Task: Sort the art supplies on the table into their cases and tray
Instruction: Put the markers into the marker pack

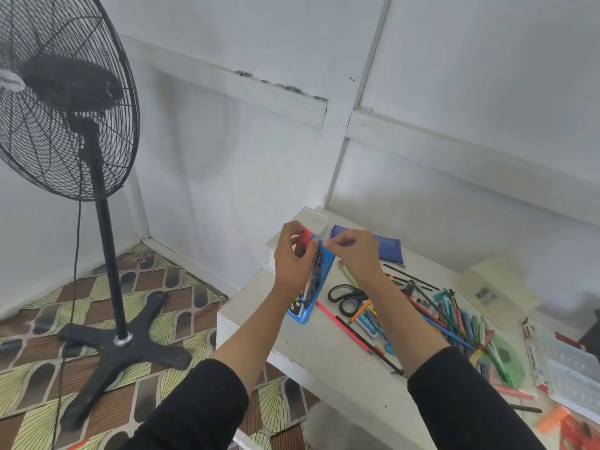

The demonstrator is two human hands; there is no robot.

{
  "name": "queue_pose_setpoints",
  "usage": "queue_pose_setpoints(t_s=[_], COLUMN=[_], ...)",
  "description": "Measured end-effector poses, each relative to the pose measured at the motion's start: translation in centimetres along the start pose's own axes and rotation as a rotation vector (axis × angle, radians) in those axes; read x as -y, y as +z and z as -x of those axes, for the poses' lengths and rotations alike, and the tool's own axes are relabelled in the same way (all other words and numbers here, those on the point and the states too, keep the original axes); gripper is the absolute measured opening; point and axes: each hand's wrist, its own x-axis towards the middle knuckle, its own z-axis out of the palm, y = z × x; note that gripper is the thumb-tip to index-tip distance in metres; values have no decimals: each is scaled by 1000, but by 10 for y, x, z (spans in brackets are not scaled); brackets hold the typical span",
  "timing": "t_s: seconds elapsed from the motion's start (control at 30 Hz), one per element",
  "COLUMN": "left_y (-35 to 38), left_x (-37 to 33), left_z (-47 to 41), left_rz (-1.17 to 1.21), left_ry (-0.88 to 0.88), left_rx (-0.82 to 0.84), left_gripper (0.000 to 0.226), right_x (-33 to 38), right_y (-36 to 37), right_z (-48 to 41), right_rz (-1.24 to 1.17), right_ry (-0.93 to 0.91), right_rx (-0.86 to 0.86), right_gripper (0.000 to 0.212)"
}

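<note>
1. Blue glossy card formed the slim pencil carton (310,308), held tilted over the left end of the white painted table (311,352) with its lower end close to the tabletop.
2. The left hand (293,256) had its fingers curled round the carton's upper part, where thin coloured pencil shafts showed.
3. The right hand (354,251) pinched the carton's top blue edge between fingertips and thumb.
4. White lettering ran along the carton's lower end, too blurred to read.
5. A navy fabric pouch (388,246), soft and rectangular, lay flat just behind the hands.
6. Black-handled scissors (347,298) with oval loops lay near the carton, and a long pink pencil (341,326) lay below them.
7. A loose heap of pens and pencils (454,316), mostly teal, green and red, sprawled to the right, reaching a translucent green plastic piece (511,358).
8. A clear ribbed plastic tray (571,368) sat at the table's right edge, with a narrow box (532,355) bearing red print beside it, which was unreadable.
9. A black wire-caged pedestal fan (65,99) stood on patterned brown and yellow flooring (39,336); its white hub label was cut off.
</note>
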Motion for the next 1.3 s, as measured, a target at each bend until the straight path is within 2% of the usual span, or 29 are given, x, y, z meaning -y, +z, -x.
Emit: queue_pose_setpoints(t_s=[0.1,0.2,0.33,0.47,0.6,0.67,0.8,0.9,0.97,1.07,1.13,1.2,1.3], left_y=[-2,-4,-8,-11,-7,5,41,77,107,152,179,206,243], left_x=[4,8,10,6,-17,-36,-66,-73,-74,-74,-71,-70,-72], left_z=[-4,-7,-8,-8,-8,-3,15,35,56,92,118,146,188], left_rz=[-35,-150,-155,-146,-170,-109,78,180,215,263,263,272,296], left_ry=[10,54,42,-33,22,36,41,-55,-117,-193,-250,-290,-386], left_rx=[41,66,110,161,176,168,107,117,185,304,396,489,591], left_gripper=[26,11,11,12,11,14,7,12,14,6,16,21,19], right_x=[-4,-7,-12,-15,-18,-22,-31,-47,-63,-90,-108,-126,-155], right_y=[1,1,1,1,-8,-18,-47,-77,-103,-142,-163,-183,-214], right_z=[0,2,3,15,33,45,82,114,136,170,191,213,244], right_rz=[10,38,59,36,-93,-175,-257,-169,-66,221,368,433,445], right_ry=[-69,-150,-154,-166,-171,-123,-109,-125,-61,52,148,229,296], right_rx=[43,95,104,20,-176,-249,-226,-266,-334,-389,-387,-430,-551], right_gripper=[8,12,15,14,13,21,55,73,81,101,114,119,114])
